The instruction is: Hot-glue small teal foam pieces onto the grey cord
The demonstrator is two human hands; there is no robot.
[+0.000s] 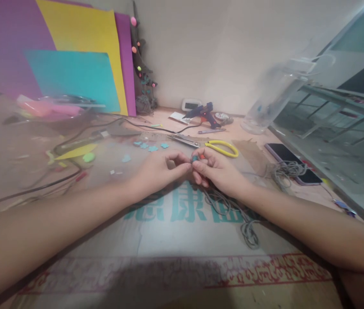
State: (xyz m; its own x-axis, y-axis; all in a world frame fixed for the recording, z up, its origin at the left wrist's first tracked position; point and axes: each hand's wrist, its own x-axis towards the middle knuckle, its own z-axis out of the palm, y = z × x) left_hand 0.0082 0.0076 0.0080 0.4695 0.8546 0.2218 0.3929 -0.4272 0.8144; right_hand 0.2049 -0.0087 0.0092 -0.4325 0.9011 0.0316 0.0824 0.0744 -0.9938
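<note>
A pale wall (217,56) rises behind a pinkish table, its near part covered by a printed sheet (156,242) with teal characters and a red patterned border. Over the middle of that sheet, a small teal piece (195,158) sits between the thumb and index finger of the right hand (220,171), which are closed on it. The left hand (160,169) meets it there, thumb and index tips nearly together; whether they grip anything cannot be told. Grey cord (249,235) trails in loops below the right hand. Just beyond the hands lie scissors (197,144) with yellow handles, and to the left of them several teal cut-outs (152,149). Farther back, a dark blue glue gun (203,112) rests near a white device (191,104). To the right, a bundle of grey cord (283,174) lies across a phone (275,151), with a transparent jug (265,98) behind. At the back left stand purple, yellow and teal sheets (88,30), beside a dark branch dotted with coloured balls.
</note>
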